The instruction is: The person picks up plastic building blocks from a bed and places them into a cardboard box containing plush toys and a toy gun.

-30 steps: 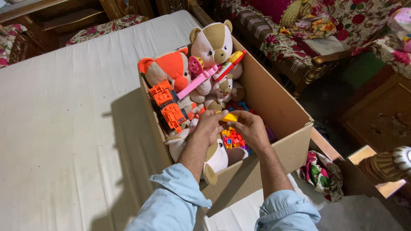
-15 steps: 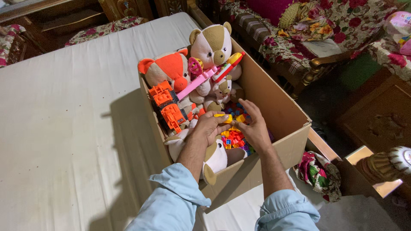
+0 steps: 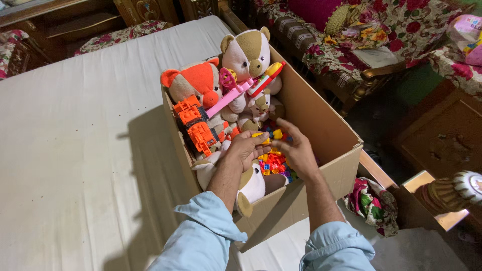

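Both arms wear a light blue long-sleeved shirt of soft woven cloth. The left sleeve (image 3: 201, 236) is pushed up to just below the elbow, bunched in loose folds. The right sleeve (image 3: 337, 246) is rolled likewise into a thick crumpled cuff. Forearms, left hand (image 3: 245, 147) and right hand (image 3: 297, 150) are bare, without rings, watch or bracelet.

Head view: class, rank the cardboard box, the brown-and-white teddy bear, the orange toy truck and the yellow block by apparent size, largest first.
1. cardboard box
2. brown-and-white teddy bear
3. orange toy truck
4. yellow block, held in the left hand
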